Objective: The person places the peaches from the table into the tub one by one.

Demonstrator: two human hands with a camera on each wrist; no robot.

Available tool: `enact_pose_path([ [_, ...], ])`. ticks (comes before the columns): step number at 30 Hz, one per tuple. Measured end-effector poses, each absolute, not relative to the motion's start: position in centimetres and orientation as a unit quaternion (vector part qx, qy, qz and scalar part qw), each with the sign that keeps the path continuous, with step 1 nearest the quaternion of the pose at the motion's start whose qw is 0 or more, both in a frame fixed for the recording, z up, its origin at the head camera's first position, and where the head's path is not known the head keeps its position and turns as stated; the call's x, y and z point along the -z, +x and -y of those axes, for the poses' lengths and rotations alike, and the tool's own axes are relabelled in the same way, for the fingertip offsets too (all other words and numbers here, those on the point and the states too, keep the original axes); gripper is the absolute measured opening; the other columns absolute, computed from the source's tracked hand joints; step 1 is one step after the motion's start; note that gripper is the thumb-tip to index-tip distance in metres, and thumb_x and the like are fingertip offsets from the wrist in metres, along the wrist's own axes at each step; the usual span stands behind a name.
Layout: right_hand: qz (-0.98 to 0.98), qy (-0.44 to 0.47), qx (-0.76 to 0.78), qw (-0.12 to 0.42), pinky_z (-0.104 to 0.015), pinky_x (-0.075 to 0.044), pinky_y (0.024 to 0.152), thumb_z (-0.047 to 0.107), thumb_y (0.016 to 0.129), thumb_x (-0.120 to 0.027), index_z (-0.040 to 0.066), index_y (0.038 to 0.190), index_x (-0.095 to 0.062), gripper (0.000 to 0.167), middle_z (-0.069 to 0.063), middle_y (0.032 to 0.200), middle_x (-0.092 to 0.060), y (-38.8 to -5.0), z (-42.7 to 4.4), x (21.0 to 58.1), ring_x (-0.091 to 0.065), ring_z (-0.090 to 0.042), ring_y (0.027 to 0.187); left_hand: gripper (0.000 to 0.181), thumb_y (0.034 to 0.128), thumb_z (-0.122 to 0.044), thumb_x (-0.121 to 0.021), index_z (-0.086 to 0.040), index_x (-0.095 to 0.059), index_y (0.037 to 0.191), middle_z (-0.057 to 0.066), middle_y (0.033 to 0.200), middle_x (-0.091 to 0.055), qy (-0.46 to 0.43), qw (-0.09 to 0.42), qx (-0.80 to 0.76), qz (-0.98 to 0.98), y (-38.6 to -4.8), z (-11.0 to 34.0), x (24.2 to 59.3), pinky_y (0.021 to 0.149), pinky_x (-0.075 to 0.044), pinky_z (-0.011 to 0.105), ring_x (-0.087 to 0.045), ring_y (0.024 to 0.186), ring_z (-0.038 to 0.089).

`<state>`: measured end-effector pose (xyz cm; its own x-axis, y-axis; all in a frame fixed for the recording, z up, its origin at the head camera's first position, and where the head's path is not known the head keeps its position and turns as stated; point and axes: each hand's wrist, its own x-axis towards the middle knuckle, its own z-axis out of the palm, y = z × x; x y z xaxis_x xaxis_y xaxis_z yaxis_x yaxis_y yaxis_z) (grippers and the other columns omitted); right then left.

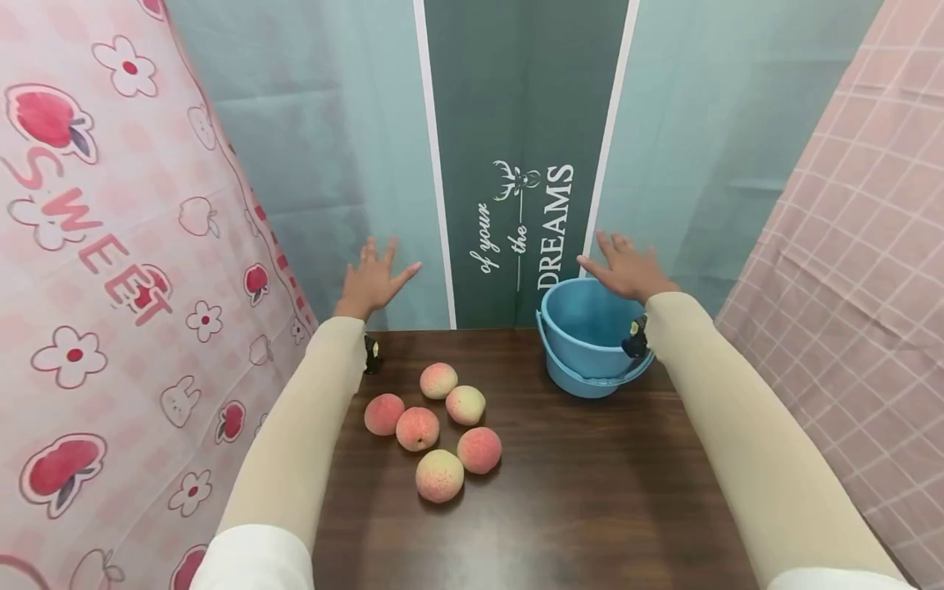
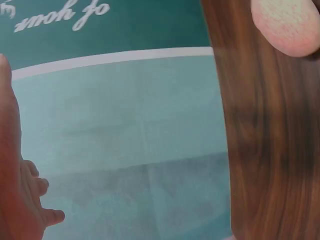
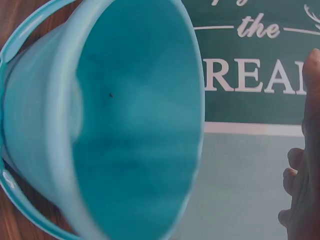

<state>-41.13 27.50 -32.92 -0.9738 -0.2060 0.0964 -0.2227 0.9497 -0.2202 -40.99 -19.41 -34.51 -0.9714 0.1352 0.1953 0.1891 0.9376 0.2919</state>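
Note:
Both hands are raised with fingers spread, holding nothing. My left hand is up beyond the table's back edge, to the left of the peaches; it also shows at the left side of the left wrist view. My right hand hovers above the far rim of a blue bucket, and its edge shows in the right wrist view. The bucket stands upright with its handle lowered, and the inside that shows holds no peach. Several peaches lie grouped on the table, left of the bucket.
The brown wooden table ends at a blue-green cloth backdrop with lettering. A pink patterned cloth hangs on the left and a pink checked cloth on the right.

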Motion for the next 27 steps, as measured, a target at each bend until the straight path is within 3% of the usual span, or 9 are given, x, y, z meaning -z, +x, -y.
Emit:
enact_pose_path([
  [10, 0.97, 0.108, -0.201, 0.078, -0.075, 0.005, 0.114, 0.069, 0.101, -0.025, 0.016, 0.164, 0.001, 0.087, -0.02, 0.168, 0.0, -40.0, -31.2, 32.8, 0.004, -0.045, 0.153, 0.094, 0.094, -0.081, -0.026, -0.025, 0.003, 0.164, 0.02, 0.168, 0.008, -0.064, 0.101, 0.25, 0.961, -39.9, 22.4, 33.7, 0.117, -0.01, 0.071, -0.007, 0.152, 0.047],
  [18, 0.967, 0.097, -0.222, 0.074, -0.076, 0.001, 0.113, 0.064, 0.105, -0.019, 0.012, 0.162, 0.007, 0.082, -0.025, 0.166, 0.005, -39.7, -34.5, 37.0, 0.004, -0.048, 0.152, 0.084, 0.0968, -0.078, -0.023, -0.034, 0.009, 0.162, 0.011, 0.168, 0.012, -0.06, 0.087, 0.314, 0.943, -37.5, 24.9, 37.0, 0.116, -0.012, 0.071, -0.006, 0.152, 0.045],
  [23, 0.959, 0.096, -0.258, 0.066, -0.076, -0.006, 0.113, 0.058, 0.107, -0.024, 0.008, 0.162, 0.006, 0.08, -0.029, 0.165, 0.0, -38.3, -35.3, 39.9, -0.002, -0.052, 0.15, 0.082, 0.1001, -0.073, -0.024, -0.028, 0.004, 0.163, 0.016, 0.169, 0.006, -0.062, 0.078, 0.317, 0.943, -35.7, 25.8, 40.3, 0.117, -0.012, 0.07, -0.008, 0.152, 0.045],
  [27, 0.947, 0.101, -0.299, 0.06, -0.073, -0.007, 0.115, 0.055, 0.108, -0.03, 0.006, 0.161, 0.009, 0.081, -0.026, 0.166, 0.005, -37.7, -35.7, 41.0, 0.0, -0.051, 0.15, 0.079, 0.1051, -0.061, -0.034, -0.018, -0.004, 0.164, 0.021, 0.168, -0.004, -0.066, 0.087, 0.324, 0.94, -34.2, 26.5, 41.9, 0.119, -0.013, 0.067, -0.012, 0.152, 0.046],
])
